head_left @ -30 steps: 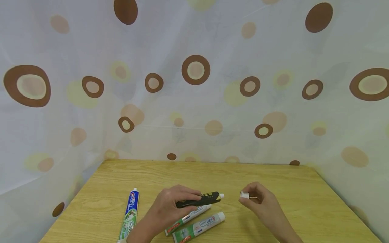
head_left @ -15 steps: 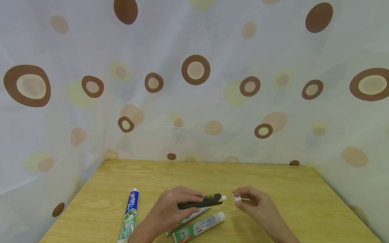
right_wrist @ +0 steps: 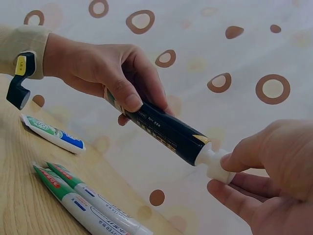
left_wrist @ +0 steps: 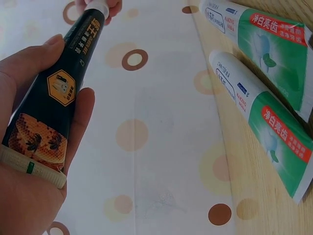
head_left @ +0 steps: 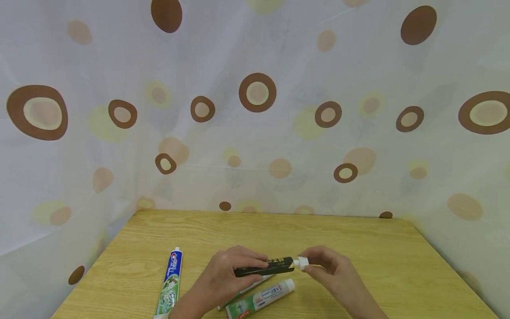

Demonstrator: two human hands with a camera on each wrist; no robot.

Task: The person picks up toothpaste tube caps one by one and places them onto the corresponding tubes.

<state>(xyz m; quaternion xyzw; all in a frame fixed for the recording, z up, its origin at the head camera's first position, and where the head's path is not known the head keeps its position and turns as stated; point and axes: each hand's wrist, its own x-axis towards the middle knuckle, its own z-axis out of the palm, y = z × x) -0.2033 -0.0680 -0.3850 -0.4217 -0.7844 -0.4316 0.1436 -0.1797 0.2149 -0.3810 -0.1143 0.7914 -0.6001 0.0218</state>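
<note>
My left hand [head_left: 223,277] grips a black toothpaste tube [left_wrist: 58,93] by its body, above the table, with the nozzle end pointing right. Honeycomb artwork shows near its crimped tail in the left wrist view. Between thumb and fingers, my right hand [head_left: 336,274] pinches a white cap [right_wrist: 219,166]. The cap meets the tube's white nozzle [right_wrist: 204,154]; whether it has caught the thread I cannot tell. Below the left hand lie two green-and-white toothpaste tubes [head_left: 260,301], side by side, one partly hidden by the hand and the black tube.
A blue-and-green toothpaste tube [head_left: 170,283] lies to the left on the wooden table [head_left: 358,235], its lower end close to the left forearm. A white curtain with brown and yellow spots [head_left: 287,133] encloses the table at the back and both sides.
The right hand has come leftward with the cap, from a gap away until it meets the nozzle. The left hand and black tube have shifted slightly right.
</note>
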